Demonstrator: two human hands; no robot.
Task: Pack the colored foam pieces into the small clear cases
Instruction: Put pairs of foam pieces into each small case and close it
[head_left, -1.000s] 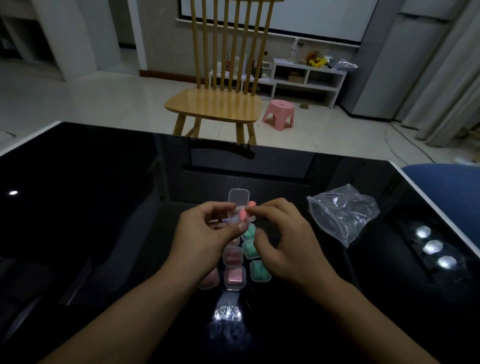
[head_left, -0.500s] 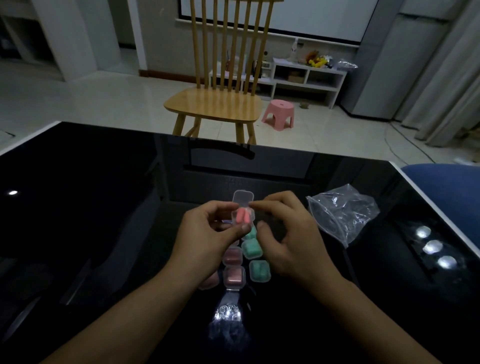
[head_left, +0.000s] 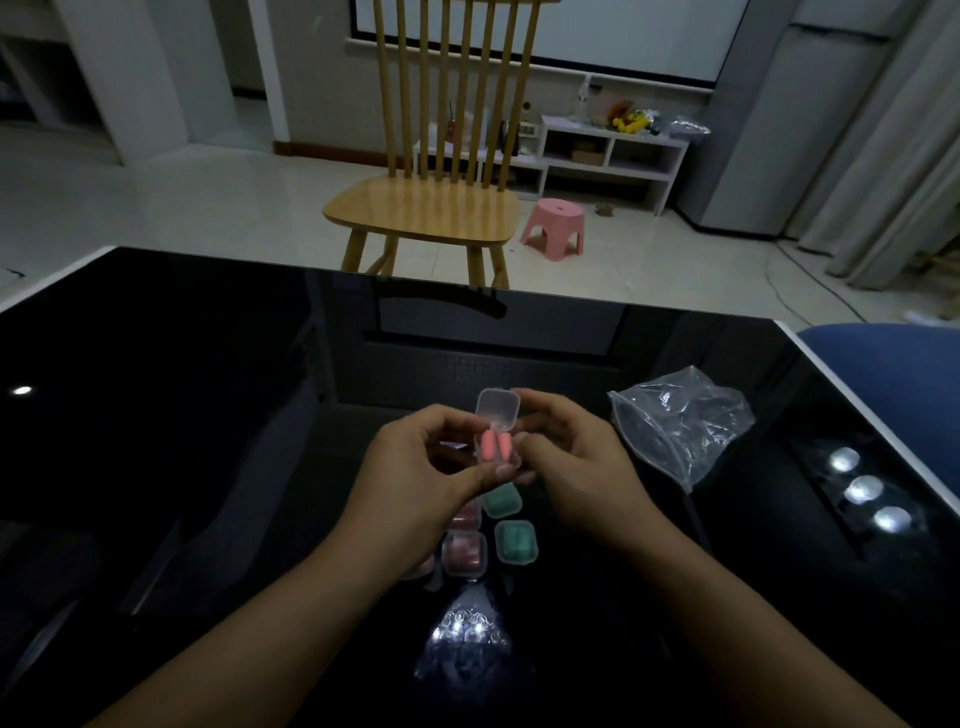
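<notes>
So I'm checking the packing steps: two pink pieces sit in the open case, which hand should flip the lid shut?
The right hand. Its fingers are already up by the raised lid, while the left hand pinches the case to steady it.

Two bare forearms enter from the bottom edge and end in the left hand (head_left: 415, 470) and the right hand (head_left: 582, 467). No sleeve shows on either arm; both are uncovered from wrist to where they leave view. Neither wrist carries a watch, band or bracelet, and no ring or glove shows on the fingers. The left thumb's nail is short and plain. The dim light hides finer detail.
</notes>
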